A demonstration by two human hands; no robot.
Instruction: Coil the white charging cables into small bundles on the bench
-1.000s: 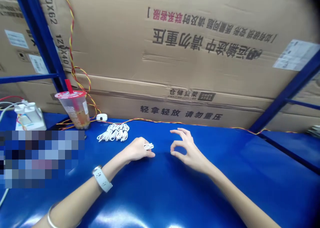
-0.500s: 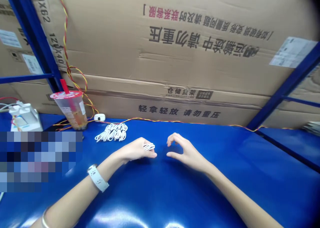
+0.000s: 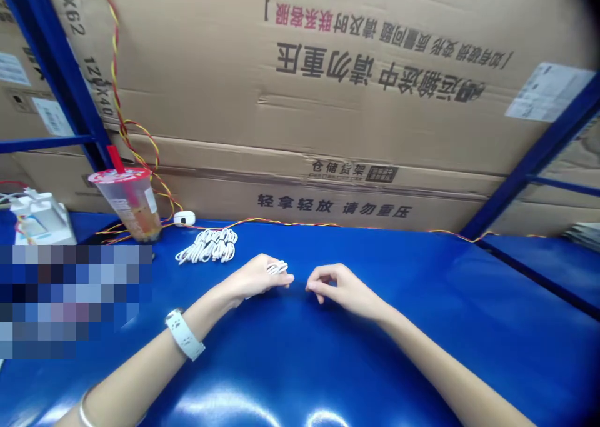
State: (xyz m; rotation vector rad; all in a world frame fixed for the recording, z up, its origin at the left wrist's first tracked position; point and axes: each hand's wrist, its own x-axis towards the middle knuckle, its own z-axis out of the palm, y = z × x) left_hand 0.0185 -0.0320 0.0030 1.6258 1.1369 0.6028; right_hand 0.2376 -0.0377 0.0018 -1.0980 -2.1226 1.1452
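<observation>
My left hand (image 3: 260, 277) is closed around a coiled white cable (image 3: 277, 267), whose loops stick out between thumb and fingers. Just to its right, a small gap away, my right hand (image 3: 344, 288) has thumb and fingertips pinched together. Whether anything thin sits in that pinch cannot be made out. Several bundled white cables (image 3: 209, 246) lie side by side on the blue tabletop (image 3: 300, 352), behind and left of my left hand.
At the back left stand a drink cup (image 3: 131, 205) with a red straw, a small white case (image 3: 184, 219) and a white power strip with plugs (image 3: 42, 217). Red-yellow wire (image 3: 281, 222) runs along the back edge below a large cardboard box (image 3: 328, 120). Blue shelf posts (image 3: 510, 180) flank it.
My right hand has gone from open, curved fingers to a pinch and shifted slightly left and down. My left hand keeps the coiled cable, almost in place. The view has tilted slightly.
</observation>
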